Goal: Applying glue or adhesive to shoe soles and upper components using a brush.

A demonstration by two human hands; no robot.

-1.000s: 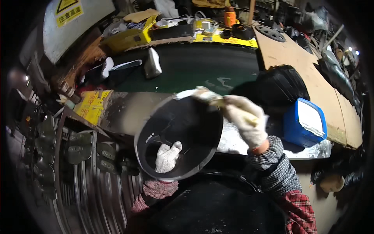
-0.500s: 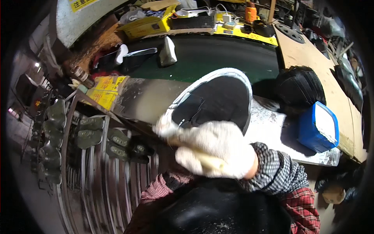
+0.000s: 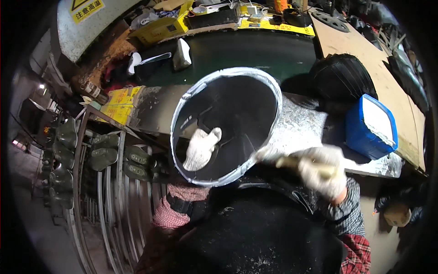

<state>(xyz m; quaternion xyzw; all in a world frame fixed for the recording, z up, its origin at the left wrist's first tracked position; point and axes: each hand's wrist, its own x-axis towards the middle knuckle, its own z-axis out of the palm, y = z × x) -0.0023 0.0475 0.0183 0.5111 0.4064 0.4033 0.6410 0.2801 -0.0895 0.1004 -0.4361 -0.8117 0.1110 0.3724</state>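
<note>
A black fabric piece (image 3: 246, 107) stands in front of me, its wide oval opening edged by a wet-looking white rim (image 3: 214, 73). Inside that opening, at its lower left, shows my white-gloved left hand (image 3: 200, 150). Its thumb lies against the fingers and it grips the black fabric; the near rim hides the wrist. My gloved right hand (image 3: 321, 171) is closed around a brush (image 3: 287, 161) with a pale wooden handle. The brush tip, blurred, touches the rim at its lower right.
A blue tub (image 3: 358, 130) of white stuff stands at the right on a metal-topped bench (image 3: 299, 123), near a black rounded bundle (image 3: 342, 77). White-edged pieces (image 3: 181, 54) lie on the dark green surface behind. A metal rack (image 3: 119, 182) with dark green shoe-shaped forms (image 3: 104, 157) is at left.
My right hand and brush have swung from the rim's left side to its lower right. The opening now faces me more fully, and my left hand has come into sight inside it.
</note>
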